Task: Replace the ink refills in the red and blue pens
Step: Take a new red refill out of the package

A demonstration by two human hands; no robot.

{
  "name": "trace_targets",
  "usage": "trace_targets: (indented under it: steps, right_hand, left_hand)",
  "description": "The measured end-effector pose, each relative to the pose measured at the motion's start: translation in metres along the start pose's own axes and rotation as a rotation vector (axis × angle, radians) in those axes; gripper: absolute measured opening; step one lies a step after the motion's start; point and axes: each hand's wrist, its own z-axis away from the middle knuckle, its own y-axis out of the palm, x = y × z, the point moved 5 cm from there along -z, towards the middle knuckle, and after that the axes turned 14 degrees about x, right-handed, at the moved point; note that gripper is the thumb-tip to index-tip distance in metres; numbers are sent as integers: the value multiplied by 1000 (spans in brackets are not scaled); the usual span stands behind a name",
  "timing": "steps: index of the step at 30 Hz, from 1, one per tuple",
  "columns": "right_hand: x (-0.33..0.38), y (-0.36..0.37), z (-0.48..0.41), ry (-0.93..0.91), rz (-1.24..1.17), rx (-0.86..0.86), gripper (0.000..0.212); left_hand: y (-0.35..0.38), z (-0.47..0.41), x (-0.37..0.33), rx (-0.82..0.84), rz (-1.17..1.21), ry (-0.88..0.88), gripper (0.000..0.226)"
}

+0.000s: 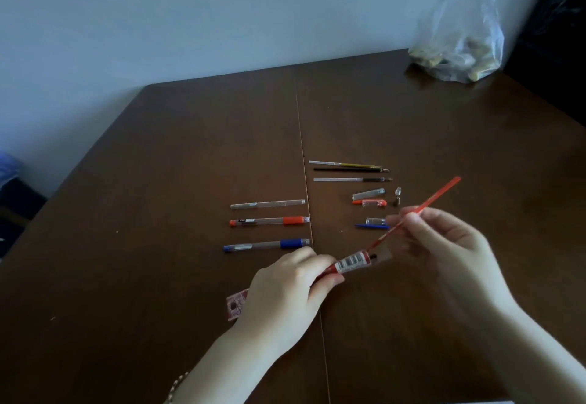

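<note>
I see the red refill right of centre, slanting toward the upper right, pinched in the right hand, whose fingers are curled around its middle. Its lower end meets a barcoded refill packet that the left hand grips closed at lower centre. Left of centre lie 3 pen barrels: a clear one, the red pen and the blue pen. Loose caps and 3 spare refills sit just above the hands, and a plastic bag stands at the table's upper right.

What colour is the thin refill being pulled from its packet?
Red, seen in the head view: the refill is pinched in the right hand.
</note>
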Motion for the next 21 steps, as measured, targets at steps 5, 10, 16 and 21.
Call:
trace_targets:
  steps: [5,10,16,21]
  right_hand:
    - [26,-24,-4,-131,287,-84,14]
    - [27,-18,-5,-105,626,64,23]
    - [15,-14,0,-64,808,102,21]
    - [14,-6,2,-113,894,143,27]
  left_hand:
    - [12,4,7,47,-172,-16,45]
    - [-16,-4,15,-117,-166,-37,41]
    - [-36,-30,53,-189,-286,-204,27]
    - [-37,-43,59,-125,-365,-213,23]
